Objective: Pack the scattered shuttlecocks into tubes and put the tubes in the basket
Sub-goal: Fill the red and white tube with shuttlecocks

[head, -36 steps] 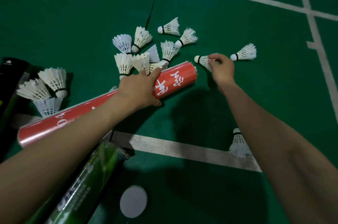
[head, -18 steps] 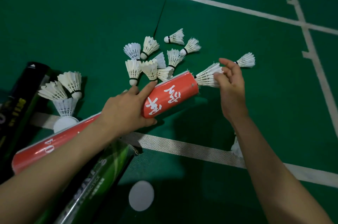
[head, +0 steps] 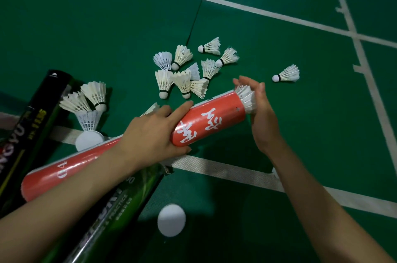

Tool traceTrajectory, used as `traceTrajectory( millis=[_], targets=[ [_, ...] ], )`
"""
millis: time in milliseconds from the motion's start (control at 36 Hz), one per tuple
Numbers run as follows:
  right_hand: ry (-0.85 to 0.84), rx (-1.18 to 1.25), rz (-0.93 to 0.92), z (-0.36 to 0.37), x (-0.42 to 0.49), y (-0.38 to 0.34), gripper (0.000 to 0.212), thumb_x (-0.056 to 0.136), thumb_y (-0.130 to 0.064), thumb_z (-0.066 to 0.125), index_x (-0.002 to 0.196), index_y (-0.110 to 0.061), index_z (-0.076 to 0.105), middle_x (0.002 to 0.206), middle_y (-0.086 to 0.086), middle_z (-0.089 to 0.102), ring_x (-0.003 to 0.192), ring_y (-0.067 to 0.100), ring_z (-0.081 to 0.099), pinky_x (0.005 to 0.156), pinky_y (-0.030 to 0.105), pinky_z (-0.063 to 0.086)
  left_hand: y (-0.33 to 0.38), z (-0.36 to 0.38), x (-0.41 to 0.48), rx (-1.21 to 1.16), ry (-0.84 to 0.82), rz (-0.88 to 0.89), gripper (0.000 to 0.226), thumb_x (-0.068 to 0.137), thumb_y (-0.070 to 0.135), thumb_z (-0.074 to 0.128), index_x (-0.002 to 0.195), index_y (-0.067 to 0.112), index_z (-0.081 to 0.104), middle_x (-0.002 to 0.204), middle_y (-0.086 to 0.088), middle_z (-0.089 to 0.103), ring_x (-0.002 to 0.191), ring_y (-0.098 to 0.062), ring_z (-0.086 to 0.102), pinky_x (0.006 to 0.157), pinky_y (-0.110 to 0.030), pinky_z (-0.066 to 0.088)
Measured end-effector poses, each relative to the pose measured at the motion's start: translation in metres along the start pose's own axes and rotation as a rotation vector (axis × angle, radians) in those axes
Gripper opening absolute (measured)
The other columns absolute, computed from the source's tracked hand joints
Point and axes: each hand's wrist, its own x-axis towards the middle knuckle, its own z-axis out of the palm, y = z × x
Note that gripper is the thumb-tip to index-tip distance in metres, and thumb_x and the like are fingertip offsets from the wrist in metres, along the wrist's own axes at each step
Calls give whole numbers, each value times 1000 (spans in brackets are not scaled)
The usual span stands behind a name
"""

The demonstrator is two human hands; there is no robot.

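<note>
My left hand (head: 154,133) grips a long red tube (head: 212,118) with white characters, held slanted above the green floor. A white shuttlecock (head: 247,98) sits feathers-out in the tube's open end. My right hand (head: 261,116) presses its palm flat against those feathers, fingers extended. Several loose shuttlecocks (head: 184,71) lie in a cluster just beyond the tube. One lone shuttlecock (head: 286,74) lies to the right, and three more (head: 90,99) sit at the left.
A black tube (head: 36,112) lies at the left and a green tube (head: 120,202) under my left forearm. Two white round caps (head: 171,219) (head: 89,140) rest on the floor. White court lines and a tape strip (head: 225,170) cross the floor. A thin black rod (head: 195,17) lies beyond.
My right hand picked a shuttlecock off the floor, brought it to the red tube's mouth and pushed it in; now only the feather tips stick out against the palm.
</note>
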Motion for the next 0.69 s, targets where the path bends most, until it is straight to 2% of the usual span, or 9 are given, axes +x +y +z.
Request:
traceTrajectory(
  millis=[111,139,194,278,361,417,500,583,694],
  targets=[
    [-73,19,13,6,-8,4,56,89,-56,17,135,-33,39,137,-11,47,116,-4,51,85,8,44,6,1,12,44,4,8,100,72,68,60,148,36,3,120,0,50,99,-23,57,77,-34,48],
    [-65,27,26,5,-7,6,56,91,-58,16,136,-33,39,139,-10,46,118,-2,50,87,9,43,8,3,16,56,-4,8,100,72,68,60,148,36,3,121,0,50,101,-23,57,77,-33,48],
    [-49,38,67,-1,-1,14,55,96,-56,12,137,-31,40,142,-7,45,124,5,48,100,20,40,12,8,26,73,-33,6,100,72,68,60,149,35,4,121,-1,51,101,-24,58,79,-33,47],
    [-7,61,170,-15,19,32,53,100,-49,11,135,-28,46,131,-9,52,120,8,52,108,35,37,19,20,49,78,-92,2,99,71,69,61,147,34,8,119,-4,53,98,-26,60,81,-36,51],
    [95,15,191,-32,46,51,51,102,-46,24,137,-17,46,133,-3,52,121,11,51,107,33,38,25,28,79,96,-132,-29,101,70,67,64,147,33,9,121,-7,54,100,-30,60,78,-37,49],
    [177,-112,208,-47,70,65,41,101,-37,38,134,-14,49,136,2,49,122,12,47,106,28,35,26,32,100,93,-145,-54,104,69,68,66,147,31,9,122,-10,54,102,-32,59,80,-37,48],
    [289,-302,223,-76,105,83,36,95,-24,53,130,-13,52,137,9,44,128,20,42,110,32,32,25,35,125,91,-151,-90,106,66,69,67,147,31,11,120,-11,56,101,-32,59,81,-38,48],
    [389,-463,242,-104,130,94,39,92,-20,57,130,-15,52,143,14,32,133,26,32,112,29,25,26,41,139,101,-170,-110,105,66,69,68,146,30,12,118,-11,56,101,-32,59,81,-38,47],
    [457,-615,296,-134,156,100,38,92,-21,57,130,-20,54,156,11,9,141,29,12,106,22,20,29,53,144,119,-195,-114,102,66,68,68,144,30,15,118,-10,56,101,-32,60,78,-35,46]
  ],
)
